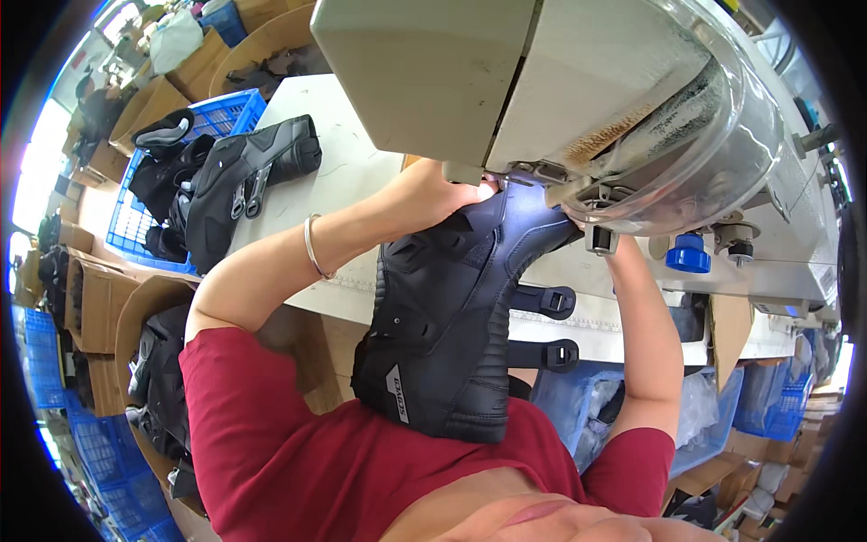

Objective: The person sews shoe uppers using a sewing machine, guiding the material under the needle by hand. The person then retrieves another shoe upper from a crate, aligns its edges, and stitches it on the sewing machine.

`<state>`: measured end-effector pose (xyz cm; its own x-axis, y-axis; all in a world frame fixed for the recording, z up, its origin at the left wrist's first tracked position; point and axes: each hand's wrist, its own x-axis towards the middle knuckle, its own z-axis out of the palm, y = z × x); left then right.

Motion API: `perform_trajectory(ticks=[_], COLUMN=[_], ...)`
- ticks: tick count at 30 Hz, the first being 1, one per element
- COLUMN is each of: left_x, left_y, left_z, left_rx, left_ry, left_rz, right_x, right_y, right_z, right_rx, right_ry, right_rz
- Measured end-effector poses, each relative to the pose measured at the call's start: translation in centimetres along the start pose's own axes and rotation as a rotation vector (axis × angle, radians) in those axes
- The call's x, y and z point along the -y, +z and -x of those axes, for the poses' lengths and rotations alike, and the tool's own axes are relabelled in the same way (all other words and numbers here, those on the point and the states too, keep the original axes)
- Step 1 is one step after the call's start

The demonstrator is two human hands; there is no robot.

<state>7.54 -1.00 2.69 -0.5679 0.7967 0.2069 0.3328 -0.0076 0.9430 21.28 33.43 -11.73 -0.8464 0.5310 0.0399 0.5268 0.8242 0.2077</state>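
A black boot upper (442, 316) with two buckle straps (544, 303) on its right side hangs from the sewing machine (424, 81) down toward my lap. Its top end lies under the machine's needle area, lit by a small lamp. My left hand (447, 194) grips the upper's left edge there, thumb on top and the other fingers mostly hidden. A silver bangle is on that wrist. Of my right hand (623, 248), only the wrist side shows beyond the machine's parts. It is near the upper's right edge; its fingers are hidden.
More black boot uppers (244, 181) lie on the white table (302, 104) and in a blue crate (226, 113) at left. A carton (135, 316) of black pieces stands by my left elbow. Blue bins (713, 425) with plastic bags sit at lower right.
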Motion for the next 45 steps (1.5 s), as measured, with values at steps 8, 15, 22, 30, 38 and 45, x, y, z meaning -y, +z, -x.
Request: perform_trajectory(ticks=[8, 15, 22, 30, 38, 45], left_x=[0.4, -1.0, 1.1, 6.6, 5.5, 0.8], left_y=[-0.7, -0.7, -4.7, -0.9, -3.4, -3.6], left_z=[-0.4, -0.5, -2.5, -3.3, -1.1, -3.9], left_rx=[0.067, 0.079, 0.528, 0.810, 0.595, 0.796], left_ry=[-0.105, -0.191, -0.386, -0.567, -0.608, -0.481], left_rz=[0.029, -0.167, 0.071, 0.833, 0.729, 0.303], right_x=[-0.5, -4.2, 6.1, 9.2, 11.1, 13.8], right_y=[1.9, 3.3, -20.1, -20.9, -21.8, -17.1], right_z=[-1.6, -2.1, 15.4, 26.8, 26.4, 27.7], right_rx=[-0.080, -0.306, -0.199, 0.204, -0.206, -0.311], right_ry=[0.065, -0.091, -0.281, -0.539, -0.373, -0.290], right_rz=[0.063, -0.031, -0.861, -0.667, -0.733, -1.235])
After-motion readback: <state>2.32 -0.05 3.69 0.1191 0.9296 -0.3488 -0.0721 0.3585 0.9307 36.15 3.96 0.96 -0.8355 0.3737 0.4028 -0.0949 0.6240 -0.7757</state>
